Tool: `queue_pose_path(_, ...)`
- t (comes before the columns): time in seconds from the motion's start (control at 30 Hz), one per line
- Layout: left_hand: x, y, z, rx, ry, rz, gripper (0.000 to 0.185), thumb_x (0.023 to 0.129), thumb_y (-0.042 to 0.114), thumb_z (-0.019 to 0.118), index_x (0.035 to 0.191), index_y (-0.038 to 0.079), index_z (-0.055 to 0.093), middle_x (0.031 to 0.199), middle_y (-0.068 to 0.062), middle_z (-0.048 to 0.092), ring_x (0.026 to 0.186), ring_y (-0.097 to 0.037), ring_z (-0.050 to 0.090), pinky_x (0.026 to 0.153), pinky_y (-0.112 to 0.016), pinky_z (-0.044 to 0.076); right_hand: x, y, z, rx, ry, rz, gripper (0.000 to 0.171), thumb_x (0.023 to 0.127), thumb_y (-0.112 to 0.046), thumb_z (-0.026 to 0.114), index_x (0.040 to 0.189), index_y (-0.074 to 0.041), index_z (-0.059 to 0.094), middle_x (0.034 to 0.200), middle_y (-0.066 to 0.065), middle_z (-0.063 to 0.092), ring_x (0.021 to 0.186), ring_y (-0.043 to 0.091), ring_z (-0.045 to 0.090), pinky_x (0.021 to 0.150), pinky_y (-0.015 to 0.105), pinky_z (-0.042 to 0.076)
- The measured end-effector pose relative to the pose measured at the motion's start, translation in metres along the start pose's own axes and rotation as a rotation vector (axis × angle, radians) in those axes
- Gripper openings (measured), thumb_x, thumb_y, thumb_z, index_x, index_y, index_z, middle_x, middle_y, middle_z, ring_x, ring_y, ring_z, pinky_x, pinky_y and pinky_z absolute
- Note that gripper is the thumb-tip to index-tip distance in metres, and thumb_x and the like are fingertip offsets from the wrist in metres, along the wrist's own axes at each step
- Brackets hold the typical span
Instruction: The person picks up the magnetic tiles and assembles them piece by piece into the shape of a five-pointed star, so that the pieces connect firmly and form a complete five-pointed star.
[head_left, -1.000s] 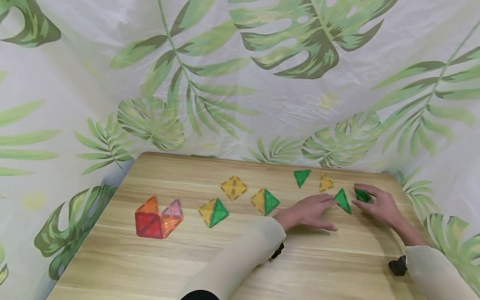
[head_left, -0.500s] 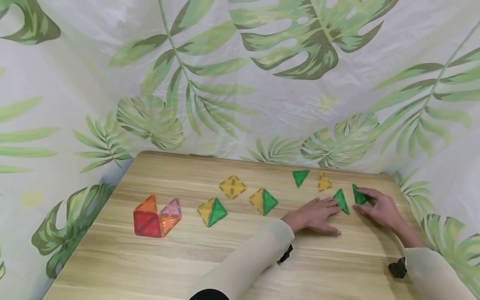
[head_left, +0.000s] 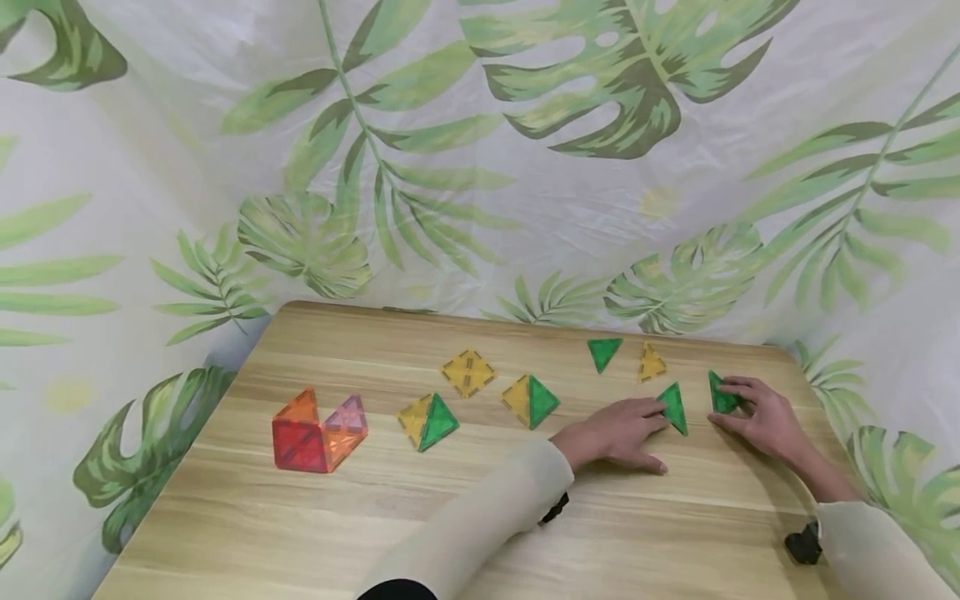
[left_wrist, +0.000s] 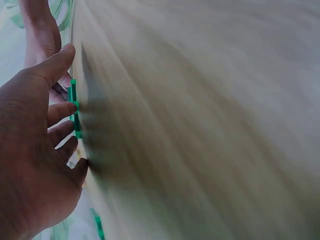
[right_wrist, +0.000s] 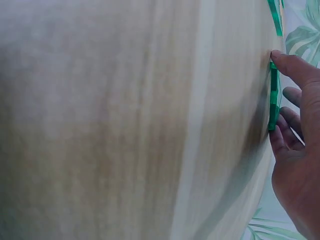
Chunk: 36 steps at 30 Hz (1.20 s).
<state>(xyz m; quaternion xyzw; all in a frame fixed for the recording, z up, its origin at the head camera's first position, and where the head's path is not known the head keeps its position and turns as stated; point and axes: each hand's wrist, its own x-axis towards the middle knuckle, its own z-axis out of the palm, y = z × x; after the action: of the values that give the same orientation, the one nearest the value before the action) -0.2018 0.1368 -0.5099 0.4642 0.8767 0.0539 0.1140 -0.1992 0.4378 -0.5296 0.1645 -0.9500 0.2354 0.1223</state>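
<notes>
My left hand lies on the wooden table, its straight fingertips touching a green triangle tile that stands tilted on edge. In the left wrist view, this tile shows as a thin green strip against the left hand's fingers. A short gap to the right, my right hand pinches a second green triangle tile between thumb and curled fingers. The right wrist view shows that tile edge-on in the right hand.
Behind the hands lie a green triangle and a yellow triangle. Further left are a yellow square, two yellow-and-green pairs and a red, orange and pink tile structure. Leaf-print cloth surrounds the table.
My left hand and its green triangle have shifted slightly left, widening the gap to the right hand's tile. The right hand has stayed in place.
</notes>
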Motion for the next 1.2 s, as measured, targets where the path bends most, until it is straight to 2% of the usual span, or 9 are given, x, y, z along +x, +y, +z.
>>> queue_pose_path(0.1, -0.009, 0.001, -0.003, 0.007, -0.014, -0.001, 0.079, 0.099, 0.069, 0.058, 0.162, 0.023, 0.045, 0.173, 0.003, 0.029, 0.16, -0.011, 0.023, 0.127, -0.02, 0.019, -0.004, -0.002, -0.002, 0.005, -0.018, 0.016, 0.051, 0.079, -0.018, 0.094, 0.118, 0.008, 0.075, 0.132, 0.03, 0.064, 0.119, 0.057, 0.058, 0.09, 0.069, 0.048)
queue_pose_path(0.33, -0.031, 0.006, -0.003, 0.067, -0.038, 0.023, 0.078, 0.099, 0.07, 0.059, 0.16, 0.024, 0.048, 0.171, 0.004, 0.033, 0.157, -0.012, 0.029, 0.125, -0.021, 0.025, -0.014, -0.011, 0.001, -0.005, -0.054, 0.017, 0.052, 0.08, -0.022, 0.094, 0.12, 0.006, 0.075, 0.133, 0.029, 0.064, 0.119, 0.056, 0.059, 0.088, 0.06, 0.05)
queue_pose_path(0.47, -0.043, 0.007, -0.003, 0.104, -0.041, 0.045, 0.079, 0.098, 0.07, 0.059, 0.161, 0.023, 0.047, 0.171, 0.003, 0.033, 0.157, -0.012, 0.03, 0.125, -0.02, 0.026, -0.018, -0.018, 0.001, 0.0, -0.078, 0.021, 0.054, 0.079, -0.021, 0.095, 0.121, 0.007, 0.074, 0.134, 0.03, 0.063, 0.119, 0.057, 0.058, 0.089, 0.068, 0.05)
queue_pose_path(0.67, -0.054, 0.001, -0.005, 0.072, -0.017, 0.074, 0.069, 0.099, 0.063, 0.064, 0.154, 0.022, 0.056, 0.166, 0.002, 0.042, 0.152, -0.013, 0.038, 0.121, -0.022, 0.034, -0.02, -0.027, 0.003, -0.008, -0.075, -0.008, 0.054, 0.075, -0.02, 0.097, 0.12, 0.003, 0.076, 0.133, 0.029, 0.065, 0.118, 0.055, 0.061, 0.089, 0.068, 0.05)
queue_pose_path(0.77, -0.054, -0.004, -0.007, 0.001, 0.029, 0.075, 0.057, 0.1, 0.053, 0.07, 0.146, 0.019, 0.063, 0.157, 0.0, 0.052, 0.143, -0.014, 0.049, 0.116, -0.022, 0.04, -0.019, -0.031, 0.004, -0.011, -0.061, -0.02, 0.053, 0.074, -0.02, 0.098, 0.118, 0.002, 0.077, 0.13, 0.027, 0.067, 0.117, 0.054, 0.062, 0.089, 0.066, 0.052)
queue_pose_path(0.87, -0.05, -0.008, -0.008, -0.084, 0.08, 0.059, 0.054, 0.099, 0.044, 0.075, 0.144, 0.015, 0.063, 0.152, -0.003, 0.056, 0.139, -0.015, 0.052, 0.115, -0.021, 0.041, -0.02, -0.032, 0.004, -0.018, -0.056, -0.02, 0.054, 0.073, -0.021, 0.099, 0.117, 0.001, 0.078, 0.128, 0.027, 0.068, 0.114, 0.053, 0.064, 0.087, 0.062, 0.054)
queue_pose_path(1.07, -0.035, -0.007, -0.002, -0.184, 0.153, -0.05, 0.082, 0.096, 0.05, 0.077, 0.16, 0.012, 0.045, 0.16, -0.004, 0.049, 0.147, -0.017, 0.046, 0.119, -0.021, 0.037, -0.024, -0.037, 0.005, -0.013, -0.05, 0.012, 0.055, 0.073, -0.027, 0.099, 0.117, -0.002, 0.079, 0.128, 0.024, 0.07, 0.115, 0.052, 0.065, 0.088, 0.049, 0.056)
queue_pose_path(1.13, -0.03, -0.005, 0.0, -0.198, 0.177, -0.085, 0.088, 0.093, 0.054, 0.078, 0.161, 0.011, 0.042, 0.161, -0.004, 0.048, 0.148, -0.017, 0.045, 0.119, -0.021, 0.037, -0.025, -0.04, 0.006, 0.001, -0.046, 0.016, 0.054, 0.073, -0.028, 0.099, 0.117, -0.003, 0.079, 0.129, 0.024, 0.07, 0.116, 0.052, 0.065, 0.091, 0.038, 0.056)
queue_pose_path(1.2, -0.024, -0.003, 0.002, -0.202, 0.196, -0.108, 0.091, 0.09, 0.056, 0.08, 0.16, 0.01, 0.043, 0.161, -0.004, 0.049, 0.147, -0.017, 0.046, 0.119, -0.021, 0.036, -0.026, -0.042, 0.006, 0.015, -0.041, 0.012, 0.054, 0.073, -0.028, 0.099, 0.117, -0.003, 0.08, 0.129, 0.023, 0.07, 0.116, 0.051, 0.065, 0.092, 0.022, 0.05)
